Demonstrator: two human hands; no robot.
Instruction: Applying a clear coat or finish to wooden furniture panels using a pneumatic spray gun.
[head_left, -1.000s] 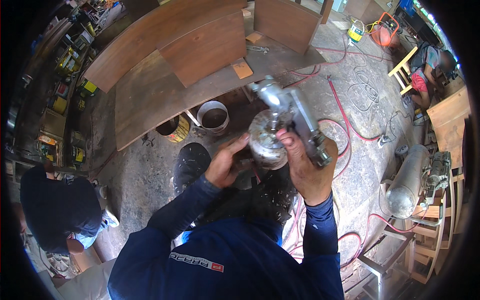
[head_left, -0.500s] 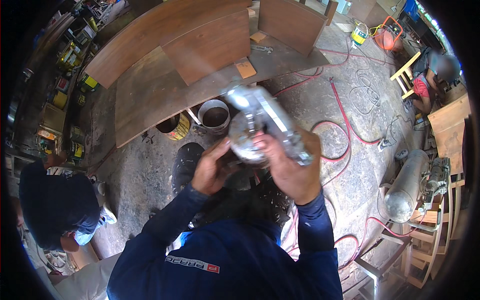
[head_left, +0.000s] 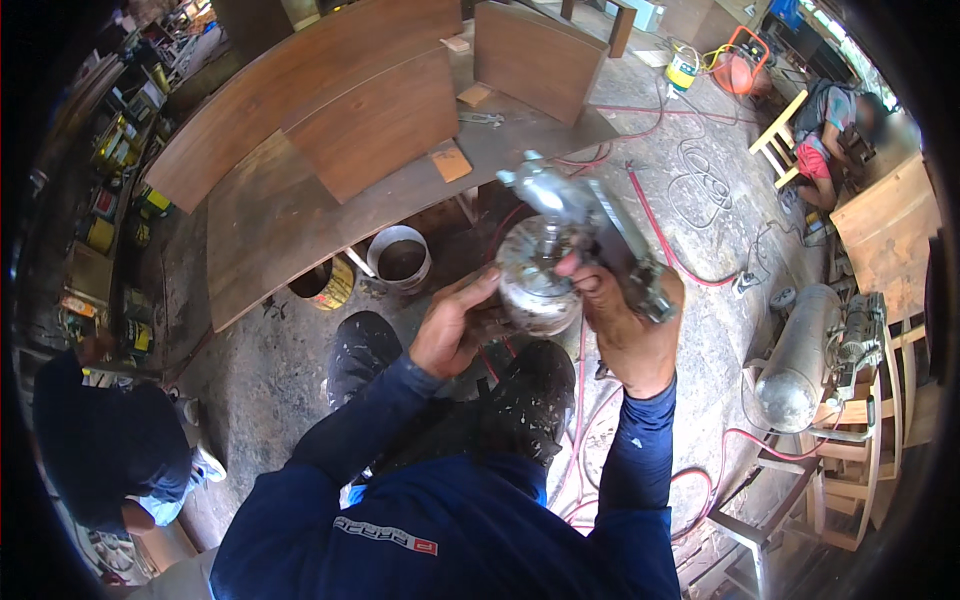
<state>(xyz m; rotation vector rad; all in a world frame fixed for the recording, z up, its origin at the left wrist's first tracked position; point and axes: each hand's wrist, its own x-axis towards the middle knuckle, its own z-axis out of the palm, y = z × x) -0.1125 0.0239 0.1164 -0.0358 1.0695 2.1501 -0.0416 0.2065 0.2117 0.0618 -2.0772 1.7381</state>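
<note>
A metal spray gun (head_left: 622, 235) is in front of my body, tilted, with its round paint-stained cup (head_left: 538, 292) under the head. My right hand (head_left: 632, 340) is wrapped around the gun, its thumb close to the cup's lid. Against the cup's left side, my left hand (head_left: 450, 328) holds it with fingers curled; its far fingers are partly hidden behind the cup. Motion blurs parts of the gun. A white bucket (head_left: 420, 272) with dark contents and a yellow paint can (head_left: 333, 288) stand beyond my left hand, at the table's near edge.
Brown wooden panels (head_left: 375, 130) stand on a low wooden table (head_left: 250, 225). Red hoses (head_left: 655, 225) snake over the floor. An air compressor tank (head_left: 800, 360) sits at right beside stacked chair frames (head_left: 850, 480). One person (head_left: 110, 430) is at left, another (head_left: 825, 130) at far right.
Both hands and the spray gun have shifted right in the picture, while the table and buckets have slid left. My grip on the gun and cup looks the same.
</note>
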